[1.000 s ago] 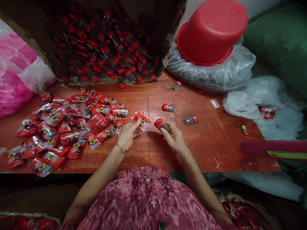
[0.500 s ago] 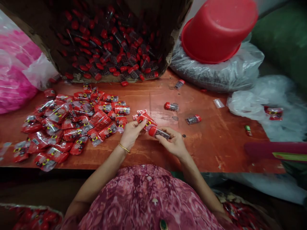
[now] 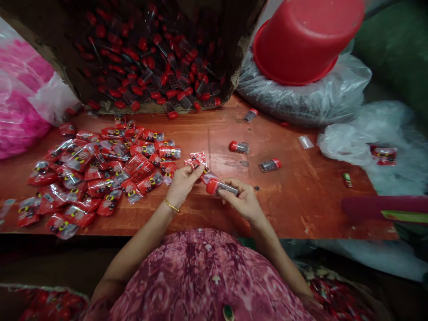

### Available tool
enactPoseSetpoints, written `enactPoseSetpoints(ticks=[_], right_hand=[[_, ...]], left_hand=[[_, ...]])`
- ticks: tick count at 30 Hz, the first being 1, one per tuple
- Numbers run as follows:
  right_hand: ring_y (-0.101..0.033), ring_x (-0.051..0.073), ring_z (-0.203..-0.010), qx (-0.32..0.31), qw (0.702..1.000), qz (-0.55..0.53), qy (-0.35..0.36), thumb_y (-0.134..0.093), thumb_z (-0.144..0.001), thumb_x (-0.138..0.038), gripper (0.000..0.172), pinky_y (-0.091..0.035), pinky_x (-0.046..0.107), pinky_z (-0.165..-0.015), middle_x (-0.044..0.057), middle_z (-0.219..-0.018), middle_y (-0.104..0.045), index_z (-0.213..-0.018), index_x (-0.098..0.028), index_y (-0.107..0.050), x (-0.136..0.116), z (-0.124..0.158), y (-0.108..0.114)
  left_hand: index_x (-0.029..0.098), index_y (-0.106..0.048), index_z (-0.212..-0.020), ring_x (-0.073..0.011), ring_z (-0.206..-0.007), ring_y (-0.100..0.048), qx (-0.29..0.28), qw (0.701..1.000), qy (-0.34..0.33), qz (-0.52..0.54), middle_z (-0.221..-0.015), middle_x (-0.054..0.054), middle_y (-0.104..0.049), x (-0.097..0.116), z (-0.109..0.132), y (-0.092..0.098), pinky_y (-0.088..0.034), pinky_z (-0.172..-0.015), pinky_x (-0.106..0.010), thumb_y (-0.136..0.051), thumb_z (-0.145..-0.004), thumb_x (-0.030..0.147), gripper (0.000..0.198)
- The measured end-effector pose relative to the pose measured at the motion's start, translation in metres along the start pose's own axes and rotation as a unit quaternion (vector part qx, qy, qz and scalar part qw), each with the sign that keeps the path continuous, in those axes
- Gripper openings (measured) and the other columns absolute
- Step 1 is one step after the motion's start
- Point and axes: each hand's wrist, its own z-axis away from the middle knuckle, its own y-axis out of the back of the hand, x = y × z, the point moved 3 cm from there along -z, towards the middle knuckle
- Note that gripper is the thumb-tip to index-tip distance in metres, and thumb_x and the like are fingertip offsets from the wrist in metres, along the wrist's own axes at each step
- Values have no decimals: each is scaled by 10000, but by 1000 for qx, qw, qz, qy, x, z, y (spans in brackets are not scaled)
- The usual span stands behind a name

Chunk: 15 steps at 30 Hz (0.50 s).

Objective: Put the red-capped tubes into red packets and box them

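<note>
My left hand (image 3: 184,182) pinches a small red printed plastic packet (image 3: 204,174) between thumb and fingers. Its clear end points toward my right hand (image 3: 241,199), which is closed around a clear bottle with a red cap (image 3: 220,187). The bottle lies sideways, cap toward the packet; dark contents show through its wall. Whether cap and packet touch, I cannot tell. Just beyond my left fingers lie more flat red packets (image 3: 198,157) on the table. To the left spreads a heap of filled red packets (image 3: 100,169).
A cardboard box (image 3: 230,84) full of red-capped bottles lies open at the back of the reddish table (image 3: 301,200). Loose bottles (image 3: 270,165) lie right of centre. A red bucket (image 3: 307,44) sits upside down on a plastic sack (image 3: 287,104). Pink bags (image 3: 23,111) stand left.
The packet in my left hand has tilted, and its clear end now shows beside the bottle's cap. Both hands stay in nearly the same place, and the view has shifted slightly.
</note>
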Motion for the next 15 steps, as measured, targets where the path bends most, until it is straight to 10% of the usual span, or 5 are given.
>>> enactPoseSetpoints(ticks=[15], right_hand=[[-431,89,-476,55,997,-19,46,-624,-723,-389,235,-358,221,-455,-30,-585,-526,-842,-189,-596,12,-4,-5]], left_hand=[[160,-642,-747,-114,-673,-602,-12,996,-15,92,-749,2,-688,-11,6,-13,-474,-675,-227,-784,-550,297,279]])
